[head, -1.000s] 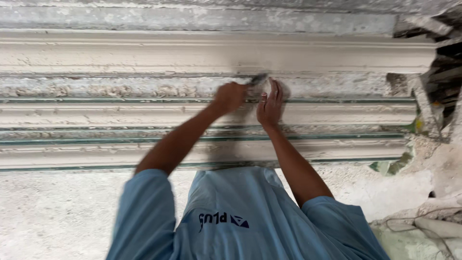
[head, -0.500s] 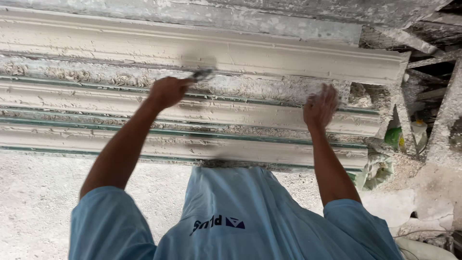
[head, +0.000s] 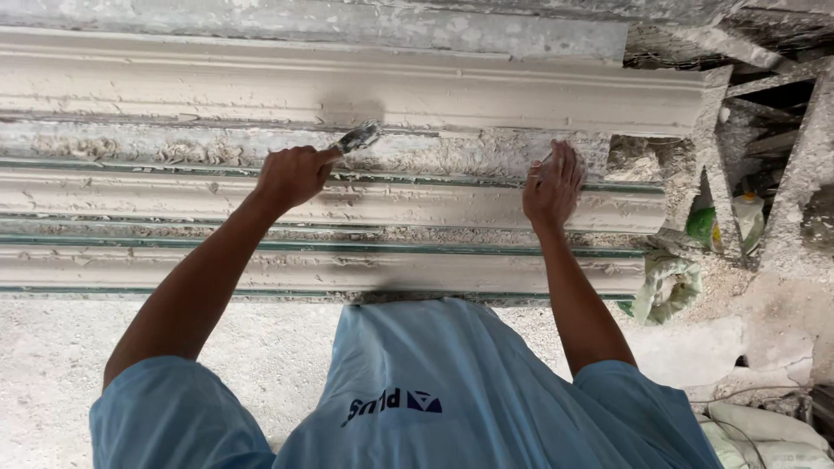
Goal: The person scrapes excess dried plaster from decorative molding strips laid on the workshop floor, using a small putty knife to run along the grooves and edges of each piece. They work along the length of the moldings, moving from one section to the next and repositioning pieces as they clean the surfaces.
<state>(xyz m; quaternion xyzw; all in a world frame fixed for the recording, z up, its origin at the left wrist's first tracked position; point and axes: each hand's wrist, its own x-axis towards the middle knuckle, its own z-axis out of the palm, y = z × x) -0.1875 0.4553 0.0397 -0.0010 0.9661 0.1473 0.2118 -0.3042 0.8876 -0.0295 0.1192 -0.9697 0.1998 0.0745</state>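
Against the long plaster moulding (head: 347, 200), my left hand (head: 294, 176) keeps its grip clenched around a small trowel (head: 358, 137) to scrape the rough band, while my right hand (head: 551, 187) lies spread flat, steadying me.

left hand (head: 294, 175) grips scraper (head: 358, 138) | right hand (head: 551, 185) flat on plaster moulding (head: 434, 204) | light blue shirt (head: 434, 391)

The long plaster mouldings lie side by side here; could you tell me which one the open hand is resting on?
The right hand lies flat on the middle moulding, the one between the two green strips, near its right end. The left hand grips a small tool over the rough band above.
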